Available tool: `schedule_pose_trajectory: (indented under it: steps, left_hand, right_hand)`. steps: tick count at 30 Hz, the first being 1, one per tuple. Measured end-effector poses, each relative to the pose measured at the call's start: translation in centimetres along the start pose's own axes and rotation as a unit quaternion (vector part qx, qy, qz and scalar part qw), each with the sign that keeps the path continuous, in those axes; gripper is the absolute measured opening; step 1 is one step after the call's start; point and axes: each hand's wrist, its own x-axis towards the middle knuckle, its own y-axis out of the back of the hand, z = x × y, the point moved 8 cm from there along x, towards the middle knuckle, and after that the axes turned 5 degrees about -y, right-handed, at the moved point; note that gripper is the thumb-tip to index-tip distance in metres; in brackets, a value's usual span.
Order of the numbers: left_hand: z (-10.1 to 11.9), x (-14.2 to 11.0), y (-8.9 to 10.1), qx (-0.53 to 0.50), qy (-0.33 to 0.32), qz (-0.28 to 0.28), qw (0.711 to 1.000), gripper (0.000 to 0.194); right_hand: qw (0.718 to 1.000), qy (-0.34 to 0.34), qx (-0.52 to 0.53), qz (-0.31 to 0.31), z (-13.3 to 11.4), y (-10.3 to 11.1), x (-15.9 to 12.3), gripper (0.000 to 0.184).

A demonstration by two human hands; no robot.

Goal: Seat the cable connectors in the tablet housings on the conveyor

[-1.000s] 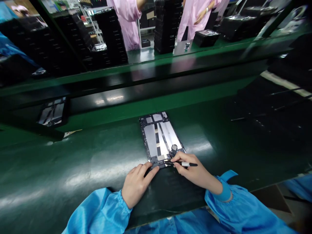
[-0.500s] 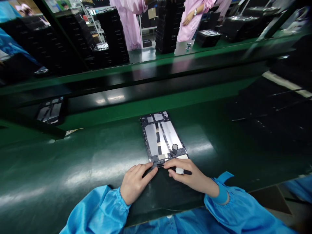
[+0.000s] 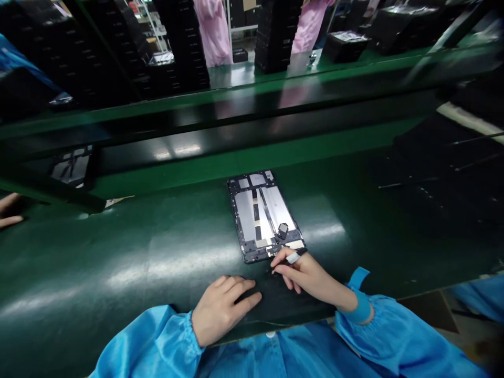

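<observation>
An opened tablet (image 3: 244, 220), its silver and black inside showing, lies on the green bench in front of me. A small black part with a grey square face (image 3: 283, 229) rests on its lower right. My right hand (image 3: 301, 273) is at the tablet's near right corner, pinching black tweezers (image 3: 301, 252) with a white wrap round them; the tips are hard to make out. Below the tablet's near edge, apart from it, my left hand (image 3: 224, 310) lies with fingers stretched out and holds nothing.
Another opened tablet (image 3: 71, 167) lies at the left on the dark belt (image 3: 220, 146) behind a green post. Tall stacks of black trays (image 3: 275, 39) stand across the line. Another person's hand (image 3: 10, 210) shows at the left edge. Dark stacked things (image 3: 444, 157) stand at right.
My left hand has come off the tablet's near edge towards me. The tweezers have drawn back from that edge in my right hand. Another person's hand has appeared at the left.
</observation>
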Motion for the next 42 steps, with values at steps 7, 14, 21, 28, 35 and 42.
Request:
schedule_pose_trajectory:
  steps: [7,14,21,28,35,42]
  left_hand:
    - [0.6,-0.5,-1.4,0.034,-0.028,-0.057,0.997,0.031]
    - [0.4,-0.1,-1.0,0.014,-0.020,-0.043,0.999,0.031]
    - [0.5,-0.1,-0.7,-0.005,-0.014,-0.030,0.999,0.030]
    - [-2.6,1.8,1.7,0.008,0.035,0.066,0.997,0.019]
    - [-4.0,1.9,1.0,0.020,0.046,0.087,0.995,0.017]
    - [-4.0,1.7,0.9,0.013,0.050,0.086,0.995,0.017]
  right_hand:
    - [0.970,0.088,-0.222,0.039,-3.0,-0.6,0.0,0.018]
    - [0.972,0.087,-0.217,0.034,-2.2,-1.3,0.3,0.019]
    - [0.997,0.071,0.009,0.025,-2.0,0.8,0.2,0.024]
    - [1.000,0.000,0.009,-0.016,-5.1,2.0,4.3,0.040]
    - [0.998,-0.029,-0.026,-0.043,-4.8,1.1,6.6,0.043]
    - [0.998,-0.019,-0.049,-0.037,-4.3,1.1,6.6,0.034]
